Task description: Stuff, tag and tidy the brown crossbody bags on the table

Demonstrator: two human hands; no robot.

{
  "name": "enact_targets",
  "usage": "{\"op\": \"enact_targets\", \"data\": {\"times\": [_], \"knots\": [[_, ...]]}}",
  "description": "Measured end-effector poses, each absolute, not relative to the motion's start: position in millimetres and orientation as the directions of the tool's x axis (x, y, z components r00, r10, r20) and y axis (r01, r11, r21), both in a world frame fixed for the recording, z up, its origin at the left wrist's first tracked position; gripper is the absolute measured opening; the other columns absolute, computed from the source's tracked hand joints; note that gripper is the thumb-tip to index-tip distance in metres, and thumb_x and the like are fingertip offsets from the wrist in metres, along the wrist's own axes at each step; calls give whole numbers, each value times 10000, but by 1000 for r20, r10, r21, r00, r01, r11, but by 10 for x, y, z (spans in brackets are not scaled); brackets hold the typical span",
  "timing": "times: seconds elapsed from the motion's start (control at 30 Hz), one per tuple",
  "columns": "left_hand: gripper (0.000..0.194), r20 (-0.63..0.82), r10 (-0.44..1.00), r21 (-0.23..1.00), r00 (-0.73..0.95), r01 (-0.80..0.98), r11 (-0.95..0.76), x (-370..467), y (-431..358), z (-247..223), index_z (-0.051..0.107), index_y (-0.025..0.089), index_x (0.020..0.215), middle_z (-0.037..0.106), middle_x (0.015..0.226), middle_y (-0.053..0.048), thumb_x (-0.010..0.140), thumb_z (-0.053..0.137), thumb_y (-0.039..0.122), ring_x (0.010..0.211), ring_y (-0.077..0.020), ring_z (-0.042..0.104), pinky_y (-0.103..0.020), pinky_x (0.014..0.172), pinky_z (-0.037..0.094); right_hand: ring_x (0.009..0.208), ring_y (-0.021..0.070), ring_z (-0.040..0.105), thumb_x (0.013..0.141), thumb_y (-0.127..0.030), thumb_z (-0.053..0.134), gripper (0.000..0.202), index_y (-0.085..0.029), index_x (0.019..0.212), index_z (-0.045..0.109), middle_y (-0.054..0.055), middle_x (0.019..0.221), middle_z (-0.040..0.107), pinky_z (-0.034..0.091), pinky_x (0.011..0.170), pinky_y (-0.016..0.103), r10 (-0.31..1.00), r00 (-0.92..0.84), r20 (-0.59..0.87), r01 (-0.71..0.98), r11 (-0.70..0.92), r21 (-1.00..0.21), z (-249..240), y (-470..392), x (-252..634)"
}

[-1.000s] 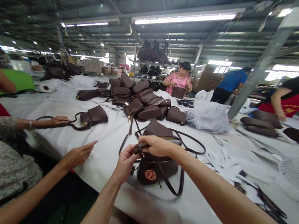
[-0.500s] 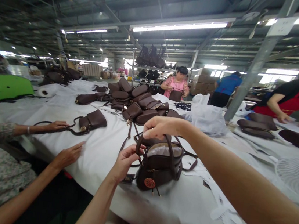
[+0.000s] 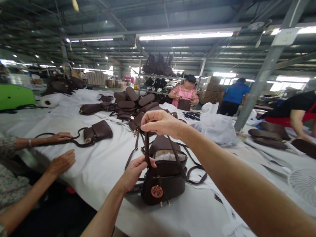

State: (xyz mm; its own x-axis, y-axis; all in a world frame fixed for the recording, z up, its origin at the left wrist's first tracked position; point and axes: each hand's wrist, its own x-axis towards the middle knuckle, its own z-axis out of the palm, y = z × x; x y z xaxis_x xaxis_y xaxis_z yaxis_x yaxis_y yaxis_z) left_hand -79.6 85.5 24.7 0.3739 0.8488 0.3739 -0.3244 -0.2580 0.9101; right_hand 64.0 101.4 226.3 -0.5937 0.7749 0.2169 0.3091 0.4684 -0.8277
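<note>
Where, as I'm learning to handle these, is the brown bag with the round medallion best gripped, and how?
I'd grip the bag by its lower right end, coming from the right, thumb in front and fingers behind. It stands upright, and that end lies clear of the medallion. The top gapes open, so may give; left hand and right hand hold the strap at its left.

Dark strap [image 3: 146,145] partly hidden in right grip [image 3: 161,123], white fan [image 3: 314,185] cut off by right edge
</note>
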Motion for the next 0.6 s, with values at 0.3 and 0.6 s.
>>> {"op": "enact_targets", "data": {"times": [0.3,0.6], "knots": [[419,287,884,879,369,-468,-90,-871,866,306,707,114,1022,694,846,-97,817,645,474,868,-225,574,-326,823,377,429,46,308,809,-406,594,264,-149,753,598,-48,561,455,210,382,168,840,-542,-7,463,292,-837,2292,1061,748],[315,296,898,829,326,-554,-72,-889,882,374,666,132,863,536,633,5,787,696,437,647,-125,477,-263,692,352,482,65,386,703,-277,637,161,-156,804,606,-21,590,514,179,390,145,890,-455,10,319,174,-932,2064,1138,849]]}}
